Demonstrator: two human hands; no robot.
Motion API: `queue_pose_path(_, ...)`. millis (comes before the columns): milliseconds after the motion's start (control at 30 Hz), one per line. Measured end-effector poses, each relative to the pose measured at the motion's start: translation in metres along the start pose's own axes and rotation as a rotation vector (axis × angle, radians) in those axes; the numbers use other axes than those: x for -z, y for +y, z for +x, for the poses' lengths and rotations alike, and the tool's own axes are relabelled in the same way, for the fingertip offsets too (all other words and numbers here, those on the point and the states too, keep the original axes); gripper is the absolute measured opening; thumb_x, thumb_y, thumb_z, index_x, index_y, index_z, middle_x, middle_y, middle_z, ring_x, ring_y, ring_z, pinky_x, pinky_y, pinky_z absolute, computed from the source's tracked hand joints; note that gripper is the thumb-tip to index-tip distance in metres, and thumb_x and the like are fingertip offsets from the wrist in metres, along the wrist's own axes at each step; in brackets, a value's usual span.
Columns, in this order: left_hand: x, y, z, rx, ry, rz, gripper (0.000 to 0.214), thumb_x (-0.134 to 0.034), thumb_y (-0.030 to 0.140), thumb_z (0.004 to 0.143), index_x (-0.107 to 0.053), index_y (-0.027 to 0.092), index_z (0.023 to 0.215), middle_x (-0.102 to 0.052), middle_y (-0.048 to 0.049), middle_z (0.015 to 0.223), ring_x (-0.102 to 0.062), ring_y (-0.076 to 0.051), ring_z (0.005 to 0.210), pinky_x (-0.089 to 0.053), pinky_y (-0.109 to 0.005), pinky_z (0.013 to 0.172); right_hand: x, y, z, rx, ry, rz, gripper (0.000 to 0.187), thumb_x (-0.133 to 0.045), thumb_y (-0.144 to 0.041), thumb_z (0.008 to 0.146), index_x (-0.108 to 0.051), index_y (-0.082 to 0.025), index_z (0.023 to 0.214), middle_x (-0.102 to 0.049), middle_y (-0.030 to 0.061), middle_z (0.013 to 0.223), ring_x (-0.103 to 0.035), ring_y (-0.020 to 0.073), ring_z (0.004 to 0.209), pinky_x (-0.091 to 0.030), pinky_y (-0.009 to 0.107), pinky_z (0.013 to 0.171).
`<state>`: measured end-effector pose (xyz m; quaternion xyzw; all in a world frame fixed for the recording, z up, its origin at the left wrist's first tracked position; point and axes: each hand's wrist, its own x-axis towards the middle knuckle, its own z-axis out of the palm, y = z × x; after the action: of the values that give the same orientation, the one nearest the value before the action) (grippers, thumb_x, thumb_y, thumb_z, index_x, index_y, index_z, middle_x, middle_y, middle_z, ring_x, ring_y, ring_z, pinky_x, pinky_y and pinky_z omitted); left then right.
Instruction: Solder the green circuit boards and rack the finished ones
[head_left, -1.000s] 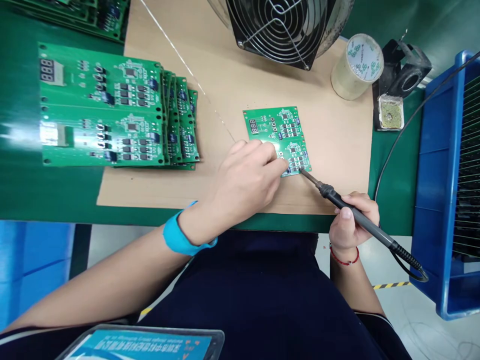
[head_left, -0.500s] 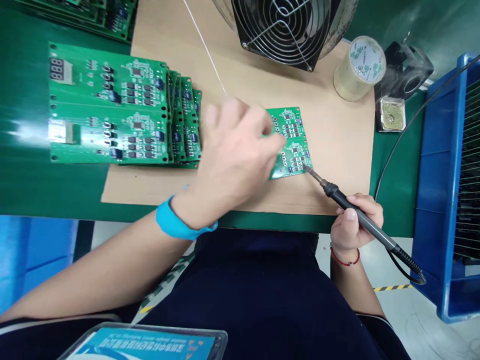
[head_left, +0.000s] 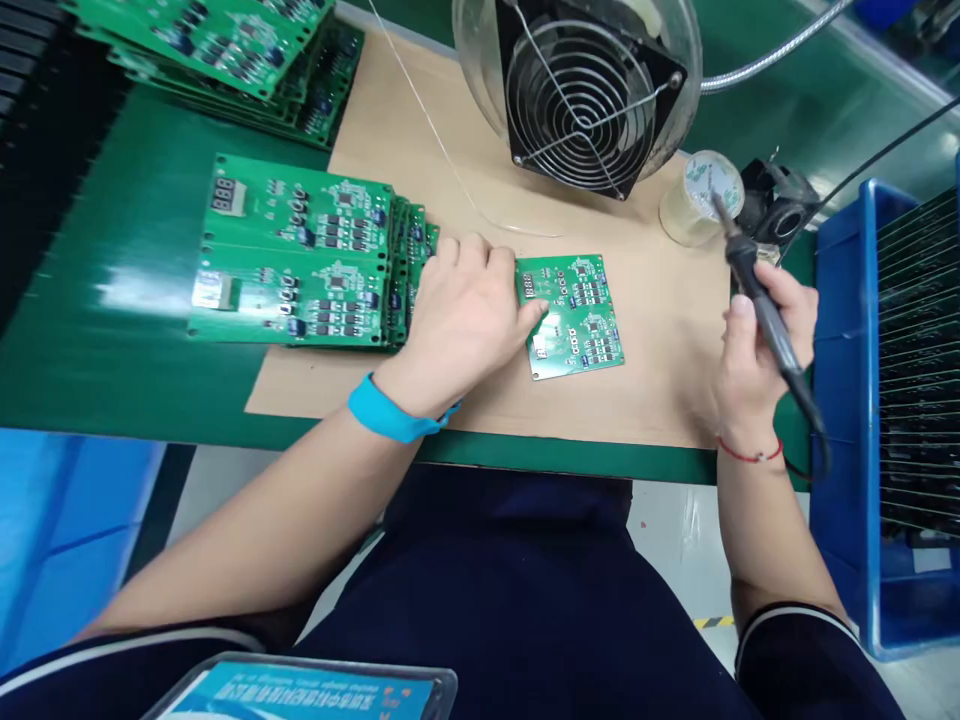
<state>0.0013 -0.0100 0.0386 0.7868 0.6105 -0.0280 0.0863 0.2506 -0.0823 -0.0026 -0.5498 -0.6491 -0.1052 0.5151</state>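
Note:
My left hand [head_left: 474, 308], with a blue wristband, rests at the left edge of a small green circuit board [head_left: 576, 345]. Its thumb lies over the board, and its curled fingers hide the board's left side. In my right hand [head_left: 766, 350] is a soldering iron [head_left: 772, 325], raised above the work surface with its tip pointing up and left, in front of the tape-like roll [head_left: 697, 198]. A thin solder wire [head_left: 457, 180] lies loose on the cardboard [head_left: 660, 330], its end just above the board.
Stacked circuit boards [head_left: 292, 260] stand left of my left hand, with another stack [head_left: 247, 60] behind. A fan [head_left: 581, 110] stands at the back. The iron's stand [head_left: 784, 205] is at the back right, beside a blue crate [head_left: 844, 400] of upright boards.
My right hand has lifted the soldering iron off the board, up and to the right. My left hand has let go of the solder wire and come down on the board's left edge.

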Motion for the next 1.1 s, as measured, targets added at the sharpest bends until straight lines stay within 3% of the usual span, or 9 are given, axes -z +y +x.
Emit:
queue_pose_path(67, -0.004, -0.002, 0.005, 0.033, 0.002, -0.038, 0.06, -0.069, 0.037, 0.096, -0.059, -0.005, 0.137, -0.052, -0.0284, 0.133, -0.047, -0.044, 0.133, -0.042, -0.052, 0.115, -0.008, 0.021, 0.013, 0.135, -0.064, -0.107, 0.038, -0.056, -0.023, 0.101, -0.061, -0.02, 0.139, -0.063, 0.0116, 0.123, -0.062, 0.0221, 0.114, -0.054, 0.045, 0.099)
queue_pose_path(167, -0.011, -0.007, 0.017, 0.029, 0.04, -0.125, 0.057, -0.072, 0.033, 0.094, -0.058, -0.005, 0.135, -0.052, -0.0271, 0.133, -0.048, -0.042, 0.134, -0.04, -0.05, 0.116, -0.019, 0.044, 0.015, 0.125, -0.191, -0.148, 0.046, -0.057, -0.031, 0.101, -0.059, -0.014, 0.144, -0.065, 0.0138, 0.121, -0.063, 0.0222, 0.11, -0.055, 0.043, 0.095)
queue_pose_path(333, -0.02, -0.008, 0.026, 0.058, 0.044, -0.381, 0.047, -0.078, 0.024, 0.089, -0.056, 0.001, 0.123, -0.055, -0.0218, 0.126, -0.05, -0.036, 0.129, -0.04, -0.049, 0.115, -0.022, 0.049, 0.001, 0.125, -0.062, -0.041, 0.04, -0.059, -0.024, 0.099, -0.063, -0.012, 0.137, -0.068, 0.0118, 0.11, -0.064, 0.0165, 0.098, -0.055, 0.033, 0.088)
queue_pose_path(433, -0.022, -0.007, 0.018, 0.042, 0.09, -0.821, 0.042, -0.07, 0.009, 0.087, -0.045, 0.008, 0.121, -0.055, -0.0139, 0.115, -0.06, -0.02, 0.099, -0.053, -0.036, 0.091, -0.017, 0.041, -0.007, 0.084, -0.02, 0.068, 0.037, -0.062, -0.019, 0.097, -0.065, -0.017, 0.134, -0.068, 0.0098, 0.115, -0.065, 0.0145, 0.101, -0.054, 0.03, 0.092)
queue_pose_path(600, -0.001, -0.036, -0.004, -0.226, 0.248, -1.323, 0.036, -0.055, 0.011, 0.089, -0.044, 0.013, 0.122, -0.056, -0.0067, 0.097, -0.053, -0.01, 0.075, -0.045, -0.023, 0.061, -0.015, 0.031, -0.013, 0.019, -0.071, 0.197, 0.023, -0.063, -0.018, 0.096, -0.069, -0.016, 0.118, -0.072, 0.0086, 0.103, -0.07, 0.0158, 0.087, -0.057, 0.029, 0.081)
queue_pose_path(767, 0.04, -0.096, -0.005, 0.215, 0.458, -1.168, 0.04, -0.055, 0.004, 0.093, -0.056, 0.009, 0.133, -0.06, -0.0085, 0.1, -0.05, -0.007, 0.073, -0.042, -0.02, 0.059, -0.017, 0.026, -0.013, 0.064, -0.084, 0.202, 0.019, -0.064, -0.017, 0.095, -0.069, -0.015, 0.113, -0.072, 0.0087, 0.099, -0.071, 0.0158, 0.085, -0.057, 0.027, 0.077)
queue_pose_path(900, 0.046, -0.127, 0.004, 0.357, 0.405, -0.701, 0.053, -0.058, 0.011, 0.095, -0.055, 0.004, 0.147, -0.063, -0.0166, 0.125, -0.06, -0.023, 0.105, -0.054, -0.046, 0.099, -0.017, 0.026, -0.016, 0.05, -0.094, 0.22, 0.018, -0.065, -0.017, 0.095, -0.071, -0.015, 0.111, -0.072, 0.0084, 0.099, -0.071, 0.0145, 0.083, -0.058, 0.025, 0.075)
queue_pose_path(1000, 0.038, -0.141, 0.005, 0.363, 0.366, -0.554, 0.069, -0.065, 0.015, 0.089, -0.049, -0.002, 0.153, -0.047, -0.0245, 0.148, -0.042, -0.041, 0.139, -0.03, -0.06, 0.123, -0.015, 0.026, -0.015, -0.162, -0.081, 0.382, 0.018, -0.066, -0.024, 0.096, -0.073, -0.016, 0.111, -0.073, 0.0082, 0.097, -0.07, 0.0127, 0.076, -0.056, 0.023, 0.067)
queue_pose_path(1100, 0.033, -0.152, -0.002, 0.378, 0.307, -0.589, 0.081, -0.062, 0.033, 0.088, -0.042, -0.002, 0.158, -0.043, -0.0257, 0.149, -0.048, -0.04, 0.134, -0.041, -0.057, 0.116, -0.012, 0.023, -0.007, -0.484, 0.046, 0.546, 0.031, -0.069, -0.041, 0.094, -0.072, -0.012, 0.105, -0.07, 0.0066, 0.083, -0.063, 0.0108, 0.063, -0.051, 0.022, 0.057)
